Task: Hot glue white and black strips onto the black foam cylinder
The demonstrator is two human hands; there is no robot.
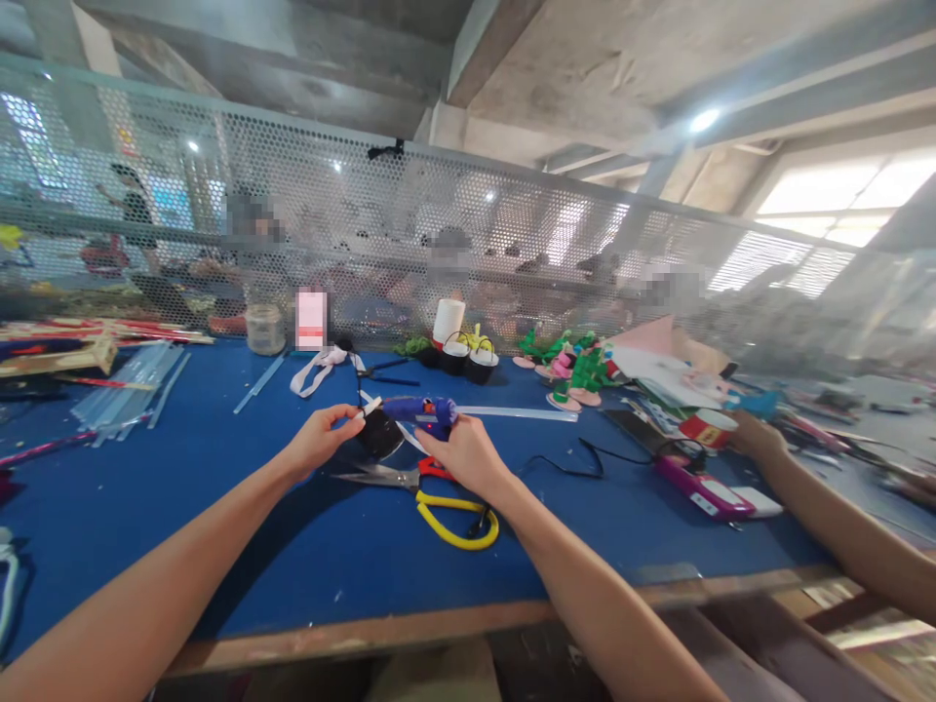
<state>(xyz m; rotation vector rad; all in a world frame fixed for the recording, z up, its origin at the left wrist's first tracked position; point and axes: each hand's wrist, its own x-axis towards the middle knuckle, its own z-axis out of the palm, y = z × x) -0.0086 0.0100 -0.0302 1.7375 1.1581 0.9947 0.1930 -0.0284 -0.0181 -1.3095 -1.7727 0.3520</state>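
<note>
My left hand (pixel 320 439) pinches a small black round pot (pixel 380 433) with a white strip at its rim, holding it just above the blue table (pixel 219 546). My right hand (pixel 466 453) grips a blue glue gun (pixel 424 409), its nozzle pointing left at the pot. A clear glue stick (pixel 512 413) juts out of the gun's back to the right. Scissors (pixel 431 492) with yellow and red handles lie on the table right under my hands.
Clear glue sticks (pixel 132 395) lie at the left, a jar (pixel 264 329) and black pots (pixel 468 361) at the back, green and pink craft pieces (pixel 570 375) to the right. A co-worker's arm (pixel 826 517) reaches in at right near a red tape roll (pixel 708 427) and pink tool (pixel 702 487). A mesh fence (pixel 468 253) backs the table.
</note>
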